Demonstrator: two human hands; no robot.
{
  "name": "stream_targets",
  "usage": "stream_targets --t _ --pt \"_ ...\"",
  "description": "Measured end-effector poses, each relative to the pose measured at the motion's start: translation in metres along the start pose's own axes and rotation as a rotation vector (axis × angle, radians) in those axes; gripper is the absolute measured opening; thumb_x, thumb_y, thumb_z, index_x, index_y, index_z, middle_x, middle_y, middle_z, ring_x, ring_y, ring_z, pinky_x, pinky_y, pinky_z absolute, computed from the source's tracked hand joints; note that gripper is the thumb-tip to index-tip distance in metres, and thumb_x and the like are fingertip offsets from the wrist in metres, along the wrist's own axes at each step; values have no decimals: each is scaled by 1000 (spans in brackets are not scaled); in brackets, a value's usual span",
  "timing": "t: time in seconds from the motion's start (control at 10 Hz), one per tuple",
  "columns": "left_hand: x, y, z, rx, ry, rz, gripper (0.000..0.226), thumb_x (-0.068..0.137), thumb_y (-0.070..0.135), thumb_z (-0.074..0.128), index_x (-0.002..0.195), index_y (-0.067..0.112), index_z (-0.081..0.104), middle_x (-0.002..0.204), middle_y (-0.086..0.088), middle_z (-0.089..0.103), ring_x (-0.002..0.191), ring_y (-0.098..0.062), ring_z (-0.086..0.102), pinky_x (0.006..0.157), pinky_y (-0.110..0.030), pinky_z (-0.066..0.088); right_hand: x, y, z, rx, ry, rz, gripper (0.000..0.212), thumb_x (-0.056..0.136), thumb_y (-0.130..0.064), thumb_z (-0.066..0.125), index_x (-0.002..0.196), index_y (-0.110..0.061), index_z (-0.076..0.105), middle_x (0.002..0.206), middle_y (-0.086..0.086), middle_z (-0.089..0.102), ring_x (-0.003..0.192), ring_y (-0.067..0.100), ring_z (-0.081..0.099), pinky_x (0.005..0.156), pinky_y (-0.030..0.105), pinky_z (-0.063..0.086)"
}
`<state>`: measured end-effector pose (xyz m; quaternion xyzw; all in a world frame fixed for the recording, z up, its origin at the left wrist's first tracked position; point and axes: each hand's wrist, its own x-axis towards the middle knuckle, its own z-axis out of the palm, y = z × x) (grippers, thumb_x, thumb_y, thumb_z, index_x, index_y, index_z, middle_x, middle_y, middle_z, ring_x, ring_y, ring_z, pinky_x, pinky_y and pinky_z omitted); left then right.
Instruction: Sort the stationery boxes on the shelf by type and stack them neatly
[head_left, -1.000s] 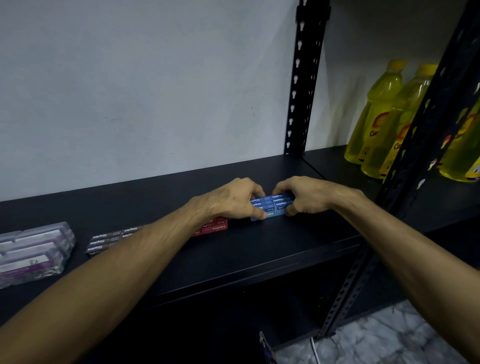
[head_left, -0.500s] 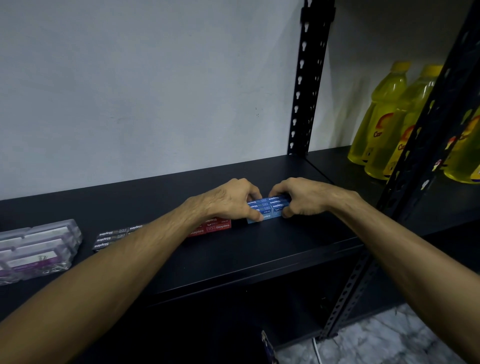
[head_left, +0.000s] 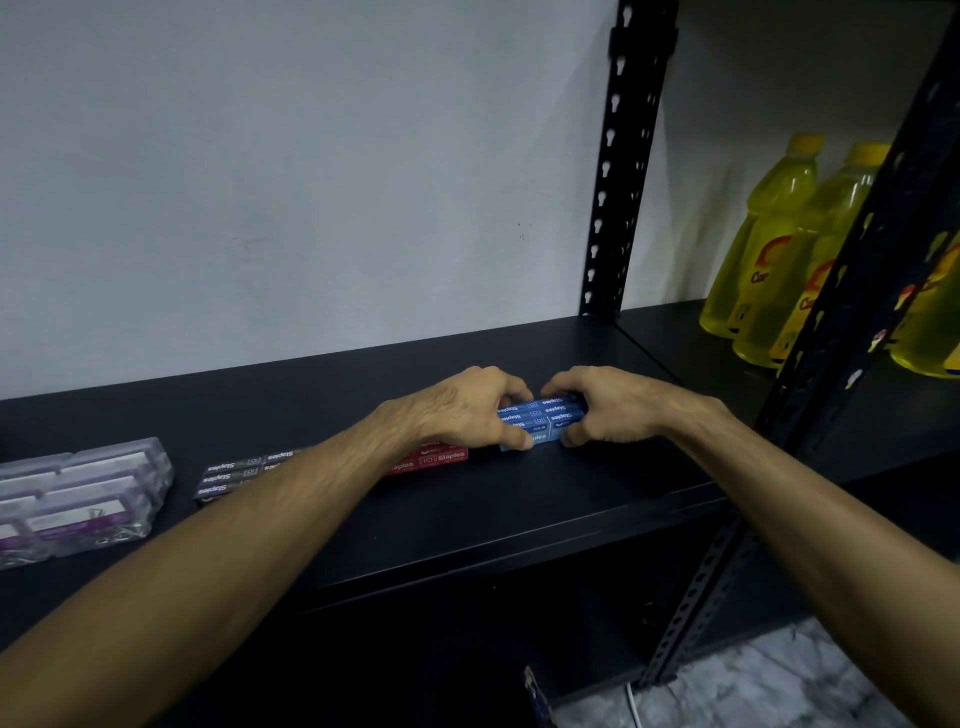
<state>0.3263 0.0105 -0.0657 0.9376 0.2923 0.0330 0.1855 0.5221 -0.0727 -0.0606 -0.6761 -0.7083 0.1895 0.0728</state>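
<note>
2 hands (head_left: 540, 410) grip blue boxes (head_left: 540, 422) (staples).

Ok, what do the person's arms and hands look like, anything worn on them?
Both forearms are bare up to the frame edge, with no sleeves in view. The left hand and right hand show no gloves, and no rings, watch or wristband can be seen on them.

I see bare shelf board (head_left: 519, 519) in front of the blue staple boxes (head_left: 540, 423); red staple boxes (head_left: 441, 458) sit just beside on the left, and an upright post (head_left: 623, 208) stands behind on the right.
</note>
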Motion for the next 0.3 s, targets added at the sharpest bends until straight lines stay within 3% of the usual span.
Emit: stream_targets --t 0.1,0.2,0.3 --pt "-5 2 -4 4 34 -8 73 76 58 71 139 28 49 111 8 56 88 -3 55 74 -23 42 -5 -6 -2 -45 47 43 68 77 -45 74 138 -30 46 118 -10 49 98 9 55 79 30 46" --pt "-25 13 -18 2 179 45 74 80 63 64 144 32 43 116 10 50 77 4 48 70 -17 36 -25 -17 1 -134 264 66 77 82 -56 66 148 -29 35 136 -6 43 115 15 52 92 40 48" --pt "-46 17 -24 -81 346 98 58 83 63 61 134 38 53 104 17 55 72 5 50 65 -15 35 -42 -27 8 -70 519 4 59 88 -50 62 140 -29 46 131 -7 50 110 12 55 87 38 51"
